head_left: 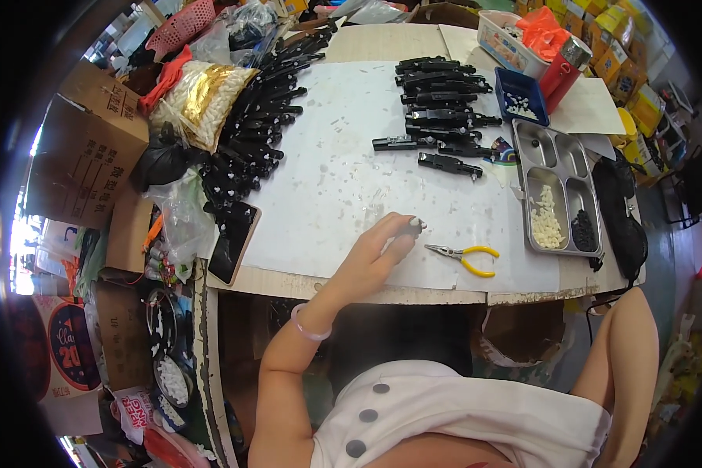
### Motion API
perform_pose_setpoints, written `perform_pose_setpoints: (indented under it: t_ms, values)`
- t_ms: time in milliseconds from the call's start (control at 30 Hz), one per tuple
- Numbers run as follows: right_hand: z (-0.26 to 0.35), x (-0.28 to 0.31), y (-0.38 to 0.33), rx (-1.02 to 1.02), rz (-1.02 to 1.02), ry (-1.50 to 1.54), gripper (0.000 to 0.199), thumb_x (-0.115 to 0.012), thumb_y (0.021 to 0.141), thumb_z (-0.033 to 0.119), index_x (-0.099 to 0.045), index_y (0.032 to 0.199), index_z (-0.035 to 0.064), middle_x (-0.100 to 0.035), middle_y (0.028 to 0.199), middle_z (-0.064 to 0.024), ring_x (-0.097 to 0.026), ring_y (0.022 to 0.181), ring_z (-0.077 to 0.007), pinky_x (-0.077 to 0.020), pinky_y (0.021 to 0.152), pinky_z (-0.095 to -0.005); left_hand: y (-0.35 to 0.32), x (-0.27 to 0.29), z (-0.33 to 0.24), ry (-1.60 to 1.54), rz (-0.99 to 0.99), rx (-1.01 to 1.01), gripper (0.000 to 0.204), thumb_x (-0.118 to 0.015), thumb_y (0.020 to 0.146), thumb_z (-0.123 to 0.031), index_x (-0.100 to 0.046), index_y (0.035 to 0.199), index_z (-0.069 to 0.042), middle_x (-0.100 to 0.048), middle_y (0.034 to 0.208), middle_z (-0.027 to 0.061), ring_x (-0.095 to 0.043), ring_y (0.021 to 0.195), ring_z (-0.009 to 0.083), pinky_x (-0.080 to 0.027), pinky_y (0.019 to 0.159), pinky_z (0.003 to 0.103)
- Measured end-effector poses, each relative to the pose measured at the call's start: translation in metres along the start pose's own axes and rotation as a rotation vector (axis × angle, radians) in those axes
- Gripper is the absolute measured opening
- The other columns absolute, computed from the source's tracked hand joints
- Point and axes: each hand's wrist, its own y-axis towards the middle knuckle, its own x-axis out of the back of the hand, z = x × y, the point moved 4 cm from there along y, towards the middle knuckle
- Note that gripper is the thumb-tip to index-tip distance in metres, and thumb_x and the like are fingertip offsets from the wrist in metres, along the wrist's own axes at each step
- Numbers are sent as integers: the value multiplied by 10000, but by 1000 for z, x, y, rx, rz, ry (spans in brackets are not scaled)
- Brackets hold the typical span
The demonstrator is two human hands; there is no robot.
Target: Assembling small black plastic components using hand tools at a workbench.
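My left hand (382, 248) rests over the near middle of the white-covered table, thumb and fingers closed in a pinch. A small dark piece with a pale part (418, 225) shows at the fingertips; its kind is too small to make out. Just right of the hand lie pliers (464, 257) with yellow handles, their jaws toward the hand. My bent right arm (628, 335) shows at the right, and its hand is not in view. Farther off, black clip-like parts (444, 97) lie in a column, one part (449, 164) nearest me. Many more (261, 117) heap along the left edge.
At the right stands a metal compartment tray (529, 168) with cream and black small pieces. Behind it are a blue bin (515, 79), a red flask (565, 74) and a clear box (491, 35). A phone (235, 243) lies at the left corner, near cartons (86, 148) and bags.
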Motion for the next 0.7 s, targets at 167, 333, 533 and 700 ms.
perform_pose_setpoints:
  t_ms: [167, 333, 533, 700]
  values:
    - [-10, 11, 22, 69, -70, -98, 269, -654, 782, 225, -591, 940, 17, -595, 1021, -178, -590, 912, -315, -470, 785, -390, -12, 4, -1, 34, -35, -11, 241, -459, 957, -118, -536, 1162, -18, -544, 980, 18, -484, 891, 82, -406, 792, 222]
    - [-20, 25, 39, 111, -202, -204, 263, -655, 776, 222, -590, 926, 16, -592, 1016, -175, -589, 904, -323, -472, 772, -393, -9, -1, -2, -59, -9, 22, 255, -451, 944, -99, -536, 1171, -22, -535, 957, 9, -464, 846, 75, -397, 766, 211]
    - [-46, 43, 88, 221, -583, -591, 227, -649, 789, 197, -560, 916, 31, -545, 1003, -171, -530, 943, -345, -426, 803, -410, -24, -12, 7, -194, -99, 81, 289, -475, 950, -94, -539, 1221, -16, -579, 1011, 11, -483, 784, 66, -440, 770, 219]
    - [-130, 41, 117, 87, -756, -1033, 233, -668, 774, 168, -537, 893, 16, -529, 1026, -157, -487, 992, -333, -373, 889, -438, -18, -21, 8, -146, -120, 38, 281, -507, 929, -80, -565, 1193, -1, -619, 1029, 31, -536, 824, 89, -459, 778, 234]
